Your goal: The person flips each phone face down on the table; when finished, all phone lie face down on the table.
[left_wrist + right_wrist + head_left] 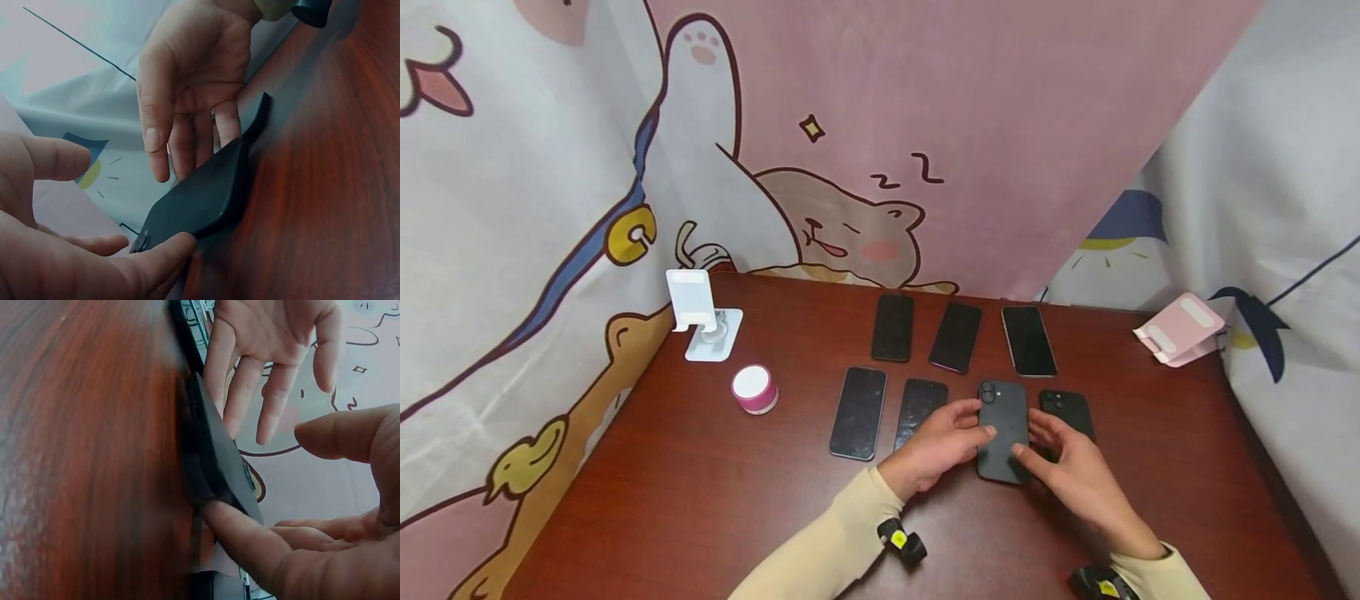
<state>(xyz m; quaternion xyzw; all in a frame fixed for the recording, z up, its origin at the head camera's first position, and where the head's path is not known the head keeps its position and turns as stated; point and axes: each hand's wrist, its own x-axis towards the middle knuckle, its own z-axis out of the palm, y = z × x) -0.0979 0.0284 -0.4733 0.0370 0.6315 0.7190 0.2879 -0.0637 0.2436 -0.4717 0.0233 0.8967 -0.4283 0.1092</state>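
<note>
A dark smartphone lies back-up near the table's front right, its two-lens camera at the far left corner. My left hand is at its left side, fingertips touching the edge. My right hand is at its right side, with a finger at that edge. Both thumbs stand raised off its back in the wrist views, where the phone looks slightly tilted over the wood. Just right of it, partly behind my right hand, another dark phone lies back-up. A phone with a dark screen lies beside my left hand.
Farther back lie three screen-up phones, a left one, a middle one and a right one. Another phone lies left. A white stand, a pink-and-white round jar and a pink stand flank them. Patterned cloth borders the table.
</note>
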